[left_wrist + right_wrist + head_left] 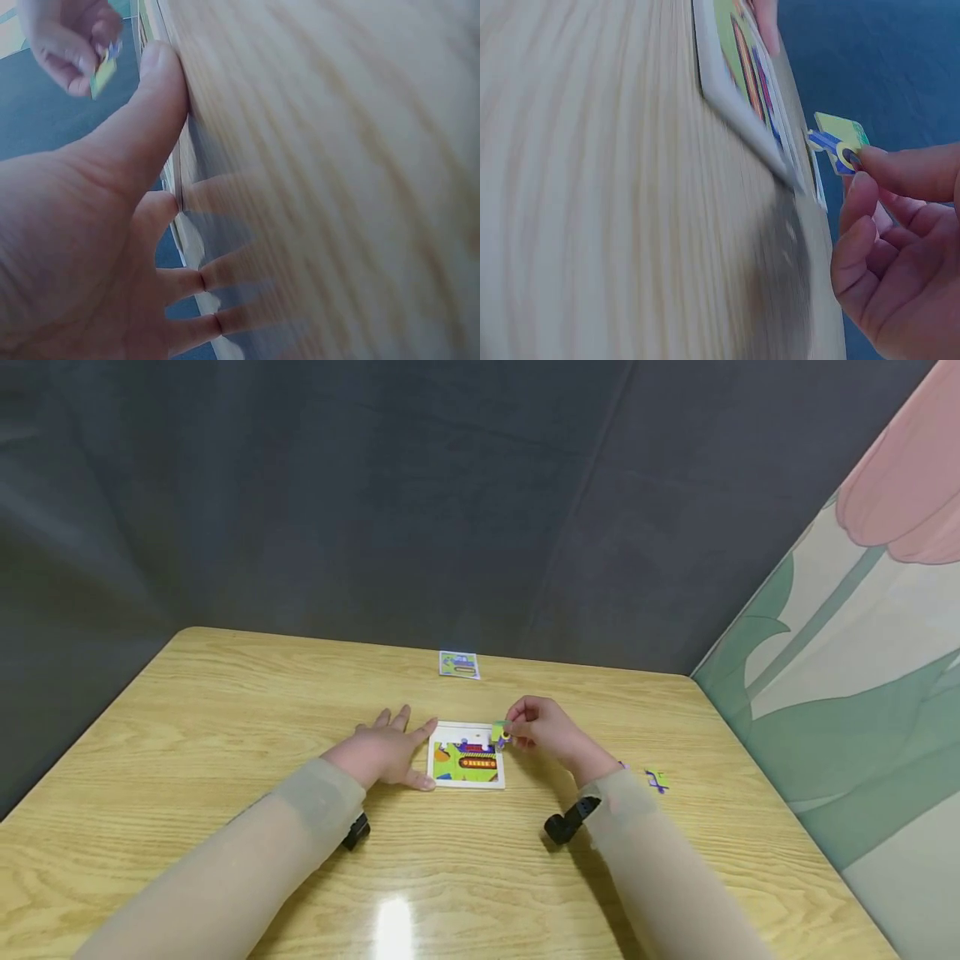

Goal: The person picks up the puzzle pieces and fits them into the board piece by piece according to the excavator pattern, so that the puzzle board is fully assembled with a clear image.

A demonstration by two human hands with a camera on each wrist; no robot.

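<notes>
"Green puzzle piece (pixel 497 732), where?"
"Pinched in right hand (pixel 547 732), at tray (pixel 468 784)'s far right corner."
"Left hand (pixel 385 753)?"
"Released, fingers spread, touching tray's left edge."
"Others?"
"Loose piece (pixel 657 780) on table (pixel 225 718), right of right sleeve (pixel 667 877)."

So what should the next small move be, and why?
Probably lower the puzzle piece toward the tray's upper part: the right hand pinches it near the upper-right corner, white shows there, and the left hand lies spread at the left edge.
</notes>
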